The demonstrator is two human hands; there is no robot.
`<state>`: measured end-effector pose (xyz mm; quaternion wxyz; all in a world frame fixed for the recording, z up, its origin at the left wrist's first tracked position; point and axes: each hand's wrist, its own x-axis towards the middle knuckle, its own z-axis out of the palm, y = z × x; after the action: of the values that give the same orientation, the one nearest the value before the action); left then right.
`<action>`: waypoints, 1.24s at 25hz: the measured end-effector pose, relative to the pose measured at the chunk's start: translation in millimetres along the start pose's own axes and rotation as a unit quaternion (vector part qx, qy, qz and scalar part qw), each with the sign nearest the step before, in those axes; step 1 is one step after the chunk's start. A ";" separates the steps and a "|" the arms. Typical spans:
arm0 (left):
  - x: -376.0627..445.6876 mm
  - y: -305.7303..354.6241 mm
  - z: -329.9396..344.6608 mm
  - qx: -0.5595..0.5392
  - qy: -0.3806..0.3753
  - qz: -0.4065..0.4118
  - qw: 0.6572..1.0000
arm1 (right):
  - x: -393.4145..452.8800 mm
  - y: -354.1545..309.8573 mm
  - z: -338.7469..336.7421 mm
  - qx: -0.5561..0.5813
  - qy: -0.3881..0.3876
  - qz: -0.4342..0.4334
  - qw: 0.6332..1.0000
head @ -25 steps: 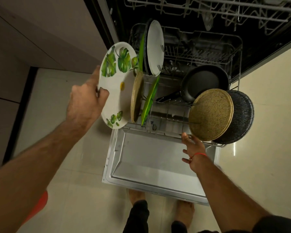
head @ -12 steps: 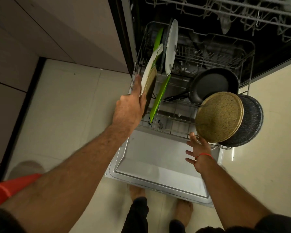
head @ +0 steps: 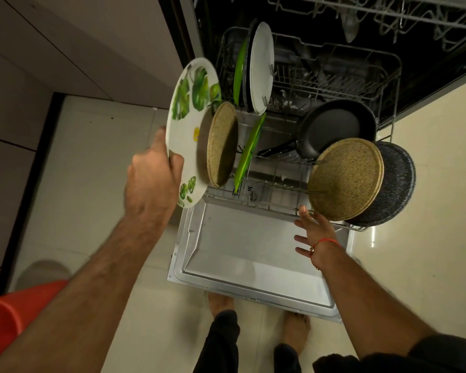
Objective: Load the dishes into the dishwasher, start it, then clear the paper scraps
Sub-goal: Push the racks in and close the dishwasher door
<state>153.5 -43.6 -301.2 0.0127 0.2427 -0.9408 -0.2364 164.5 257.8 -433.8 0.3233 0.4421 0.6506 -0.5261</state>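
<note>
My left hand (head: 152,179) grips the rim of a white plate with green leaf prints (head: 186,109), held on edge at the left side of the pulled-out lower rack (head: 267,203). A tan speckled plate (head: 222,145) stands right beside it. My right hand (head: 314,235) is open, its fingertips at the rack's front rail below another tan speckled plate (head: 345,179). The rack also holds a dark speckled plate (head: 398,184), a black frying pan (head: 339,127), a green plate (head: 249,149) and a white plate (head: 261,68).
The open dishwasher door (head: 253,254) lies flat in front of my feet. The upper rack (head: 374,14) sits above at the back. A red tub (head: 8,316) stands on the floor at lower left. Cabinet fronts (head: 65,49) line the left side.
Half a second ago the leaf plate was turned edge-on among the rack's left tines; now my left hand holds it further left, its printed face towards me. The right hand barely moved.
</note>
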 end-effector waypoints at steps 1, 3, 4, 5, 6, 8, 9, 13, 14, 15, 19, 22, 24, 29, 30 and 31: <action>-6.1 -0.9 -6.7 0.000 0.001 -0.005 1.000 | -0.1 0.1 -0.2 0.001 0.000 0.000 1.000; -12.9 -1.7 -13.6 0.004 0.001 -0.021 1.000 | 0.6 0.5 -0.2 -0.002 -0.001 -0.003 1.000; -12.8 -1.0 -13.9 0.010 0.001 -0.028 1.000 | 1.2 1.0 -0.5 -0.006 -0.002 -0.004 1.000; -9.9 0.9 -12.4 0.023 0.001 -0.030 0.999 | 1.8 1.2 -0.7 -0.009 -0.003 -0.005 1.000; -4.3 3.9 -8.9 0.042 -0.002 -0.026 0.999 | 2.6 1.2 -1.2 -0.011 -0.003 -0.006 1.000; 11.5 12.1 2.7 0.080 -0.019 -0.009 0.997 | 3.2 1.2 -1.7 -0.013 -0.004 -0.005 1.000; 20.4 16.9 10.2 0.090 -0.037 -0.008 0.995 | 3.1 1.1 -1.6 -0.013 -0.005 -0.005 1.000; 37.9 20.9 45.2 0.048 -0.139 -0.058 0.987 | 1.7 1.5 -0.4 -0.011 -0.003 -0.002 1.000; 35.2 16.5 54.2 0.034 -0.166 -0.069 0.983 | 1.4 1.3 -0.8 -0.011 -0.002 -0.002 1.000; 30.0 10.3 62.5 0.021 -0.196 -0.082 0.977 | 1.3 0.9 -1.3 -0.013 -0.002 -0.003 1.000; 4.1 -16.9 82.2 -0.075 -0.243 -0.170 0.952 | 0.3 0.9 -2.5 -0.012 -0.007 0.000 1.000; -5.0 -25.6 89.6 -0.095 -0.220 -0.169 0.956 | 1.9 -0.1 -5.7 -0.006 -0.015 -0.002 1.000; -12.6 -26.9 90.7 -0.108 -0.211 -0.187 0.953 | 3.0 1.4 -6.3 0.003 -0.017 -0.004 1.000; -53.1 -24.8 109.1 -0.133 -0.314 -0.323 0.883 | 9.5 12.7 8.3 0.077 0.037 -0.055 0.995; -59.2 -22.4 116.9 -0.169 -0.341 -0.346 0.858 | 11.5 14.3 11.1 0.085 0.054 -0.065 0.993; -63.0 -19.7 124.9 -0.211 -0.365 -0.360 0.832 | 13.6 15.7 13.1 0.088 0.066 -0.075 0.991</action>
<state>200.6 25.2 -415.2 -0.3665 0.4522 -0.6505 -0.4879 172.8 249.2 -455.2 0.1991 0.4530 0.6530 -0.5734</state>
